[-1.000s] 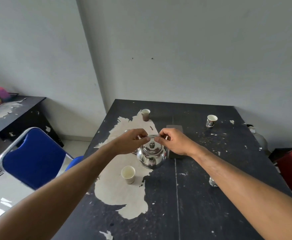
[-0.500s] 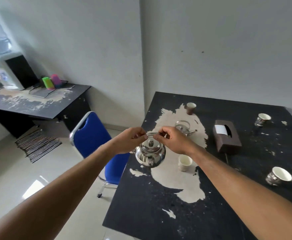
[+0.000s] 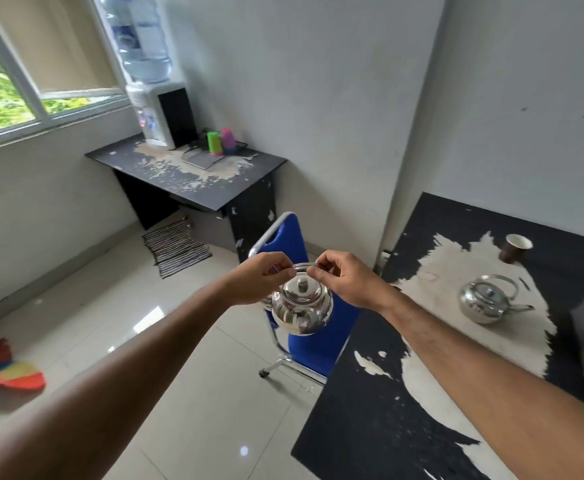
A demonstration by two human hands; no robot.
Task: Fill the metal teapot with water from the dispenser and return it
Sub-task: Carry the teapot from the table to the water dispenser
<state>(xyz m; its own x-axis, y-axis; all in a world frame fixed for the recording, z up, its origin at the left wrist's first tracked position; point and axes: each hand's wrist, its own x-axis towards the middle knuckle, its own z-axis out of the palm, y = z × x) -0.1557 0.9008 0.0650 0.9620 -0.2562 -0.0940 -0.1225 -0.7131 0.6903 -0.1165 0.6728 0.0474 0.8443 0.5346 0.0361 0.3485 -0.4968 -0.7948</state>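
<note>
- I'm carrying the metal teapot (image 3: 302, 306); left hand (image 3: 261, 278) and right hand (image 3: 347, 278) each hold a pinching grip on its handle.
- Next, I judge: walk to the dispenser (image 3: 159, 112).

The round shiny metal teapot (image 3: 301, 306) now hangs clear of the worn black table (image 3: 404, 403), over the blue chair (image 3: 313, 344) (carried leftward), and the white water dispenser (image 3: 159, 116) comes into sight ahead.

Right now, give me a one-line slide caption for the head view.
Both hands, left hand and right hand, carry the metal teapot by its handle toward the water dispenser.
</note>
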